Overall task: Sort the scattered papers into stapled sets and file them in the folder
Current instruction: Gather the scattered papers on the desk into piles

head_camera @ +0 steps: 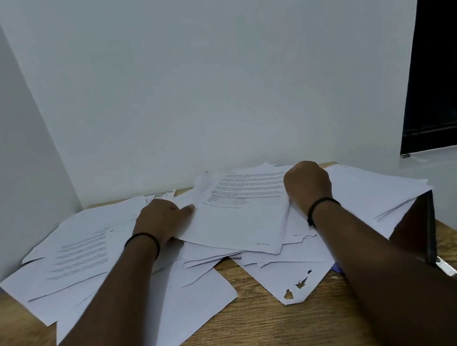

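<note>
Many white papers (90, 254) lie scattered and overlapping across the wooden table (265, 334). A printed sheet (237, 219) lies on top in the middle. My left hand (162, 217) pinches its left edge, thumb on top and fingers hidden beneath. My right hand (306, 183) is curled round its right edge. A dark folder (419, 232) with a metal zipper pull (449, 270) sits at the right, its top covered by papers. A sheet with torn holes (296, 284) lies near the front. No stapler is in view.
A white wall stands right behind the table and another on the left. A dark window (447, 48) sits at the upper right above a white ledge. Bare wood shows along the table's front edge.
</note>
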